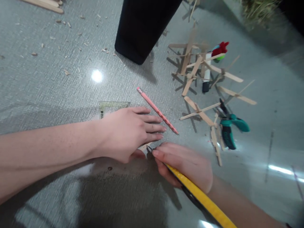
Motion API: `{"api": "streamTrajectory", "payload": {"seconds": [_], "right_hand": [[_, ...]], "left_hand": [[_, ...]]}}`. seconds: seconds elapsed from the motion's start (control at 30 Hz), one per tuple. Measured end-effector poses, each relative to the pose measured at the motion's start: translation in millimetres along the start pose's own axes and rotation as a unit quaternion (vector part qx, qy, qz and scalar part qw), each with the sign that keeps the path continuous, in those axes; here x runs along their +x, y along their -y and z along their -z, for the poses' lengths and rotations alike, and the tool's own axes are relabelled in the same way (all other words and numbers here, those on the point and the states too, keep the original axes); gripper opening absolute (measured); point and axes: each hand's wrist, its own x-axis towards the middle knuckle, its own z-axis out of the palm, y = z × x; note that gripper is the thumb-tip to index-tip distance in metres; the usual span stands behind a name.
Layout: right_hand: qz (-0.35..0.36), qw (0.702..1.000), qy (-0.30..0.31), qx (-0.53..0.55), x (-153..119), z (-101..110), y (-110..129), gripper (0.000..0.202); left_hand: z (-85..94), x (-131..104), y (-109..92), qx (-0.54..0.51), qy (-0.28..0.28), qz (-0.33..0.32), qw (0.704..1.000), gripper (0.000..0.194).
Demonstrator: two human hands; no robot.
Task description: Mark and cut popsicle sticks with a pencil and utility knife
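The left hand (pixel 129 131) lies flat, palm down, on the gray table (pixel 71 95), with its fingers a little apart and its thumb out toward the person. Between that thumb and the first finger, a small bit of pale wood (pixel 144 147) peeks out. The rest of it is hidden, so I can't tell how long it is, but the bit that shows runs side to side with a small slant. The left hand is the nearer one, for it is right over the wood. The right hand (pixel 185 164) is just beside it, on the right, closed around a long yellow tool (pixel 201 196) with a thin dark tip. The tool slants, with its tip up and to the left, so it points at the wood and not along it. The tip is at the wood's end, but I can't tell if it touches. A clear ruler (pixel 114 105) pokes out past the far side of the left hand. A pink pencil (pixel 158 110) lies on a slant just past the left fingertips. Off to the right are crossed wooden sticks (pixel 193 74) and green-and-black pliers (pixel 228 136), both apart from the hands.
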Motion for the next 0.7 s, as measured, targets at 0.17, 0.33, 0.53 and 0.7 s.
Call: {"api": "streamTrajectory", "payload": {"seconds": [0.17,0.33,0.53,0.7], "right_hand": [[0.076,0.996,-0.039,-0.032,6,0,3,0.021],[0.109,0.989,-0.054,-0.088,13,3,6,0.036],[0.114,0.981,-0.072,-0.140,13,3,5,0.033],[0.112,0.981,-0.073,-0.142,12,0,5,0.028]], "left_hand": [[0.1,0,0,0.007,0.007,0.003,1.000,0.062],[1.3,1,-1,0.023,0.043,0.017,0.999,0.063],[1.6,2,-1,0.018,0.045,0.019,0.999,0.063],[0.6,1,-1,0.018,0.030,0.013,0.999,0.063]]}}
